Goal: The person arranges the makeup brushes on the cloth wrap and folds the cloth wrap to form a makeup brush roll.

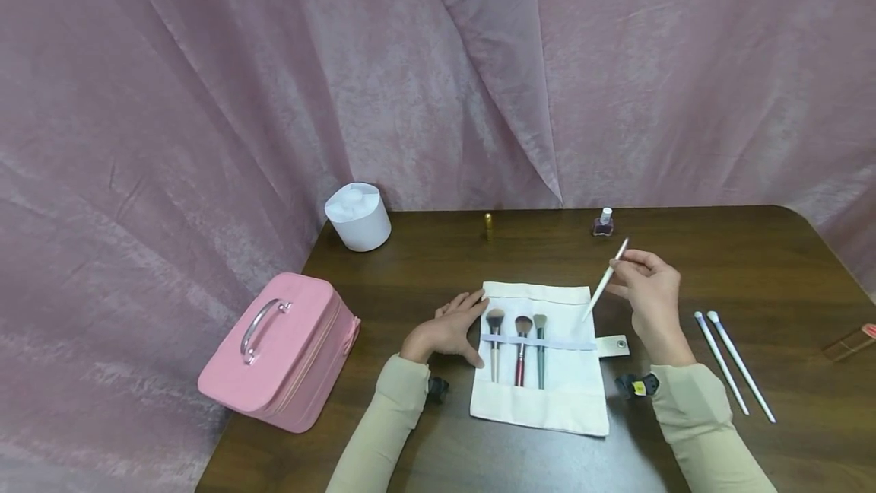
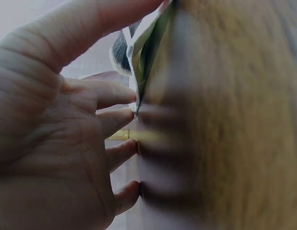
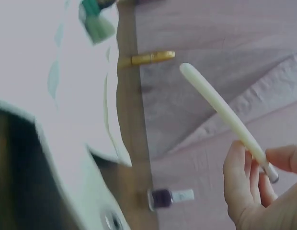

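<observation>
A cream fabric brush roll [image 1: 547, 394] lies open on the dark wooden table, with three makeup brushes [image 1: 522, 348] tucked under its elastic band. My left hand [image 1: 452, 329] rests flat on the roll's left edge [image 2: 139, 57], fingers straight. My right hand [image 1: 646, 284] pinches a thin white brush [image 1: 605, 280] by its upper end, tilted, with its lower tip over the roll's right side. In the right wrist view the white handle [image 3: 220, 112] sticks out from my fingertips [image 3: 237, 165].
Two more white brushes [image 1: 732, 360] lie to the right. A nail polish bottle [image 1: 603, 222] and a gold lipstick tube [image 1: 488, 225] stand at the back, a white jar [image 1: 358, 216] at the back left. A pink case [image 1: 280, 348] sits on the left. Pink curtains hang behind.
</observation>
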The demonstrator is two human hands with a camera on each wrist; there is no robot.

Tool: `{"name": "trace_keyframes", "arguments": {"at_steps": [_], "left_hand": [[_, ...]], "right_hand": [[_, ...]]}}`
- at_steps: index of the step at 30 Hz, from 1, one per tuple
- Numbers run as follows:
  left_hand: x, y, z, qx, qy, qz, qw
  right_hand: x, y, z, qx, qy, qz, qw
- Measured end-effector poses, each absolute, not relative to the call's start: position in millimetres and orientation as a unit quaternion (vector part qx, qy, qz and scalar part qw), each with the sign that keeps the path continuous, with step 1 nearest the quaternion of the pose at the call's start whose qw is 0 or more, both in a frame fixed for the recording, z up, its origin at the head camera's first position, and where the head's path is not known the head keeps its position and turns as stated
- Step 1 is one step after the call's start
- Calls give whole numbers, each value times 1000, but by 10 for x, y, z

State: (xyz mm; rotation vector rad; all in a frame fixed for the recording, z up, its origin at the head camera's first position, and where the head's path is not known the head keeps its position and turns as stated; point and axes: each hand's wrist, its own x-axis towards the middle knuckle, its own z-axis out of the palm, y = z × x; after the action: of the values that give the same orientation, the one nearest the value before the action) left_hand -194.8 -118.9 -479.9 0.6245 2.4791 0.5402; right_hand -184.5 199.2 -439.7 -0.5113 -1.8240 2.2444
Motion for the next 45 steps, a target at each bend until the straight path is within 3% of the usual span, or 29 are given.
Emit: {"name": "trace_keyframes", "arguments": {"at_steps": [7,16,45], "left_hand": [[-1945,-1197,-4794,231,914,205,262],[-1936,-1181,-4778,231,916,203,259],[-1955,-1192,-4821,237,916,201,255]], "right_hand": [[-1874,1828,-4542,-196,-621,755,77],[-1846,1654,-4754,-154,-687,710,25],[-1818,1621,-4799,-90,-729,668,-115]]}}
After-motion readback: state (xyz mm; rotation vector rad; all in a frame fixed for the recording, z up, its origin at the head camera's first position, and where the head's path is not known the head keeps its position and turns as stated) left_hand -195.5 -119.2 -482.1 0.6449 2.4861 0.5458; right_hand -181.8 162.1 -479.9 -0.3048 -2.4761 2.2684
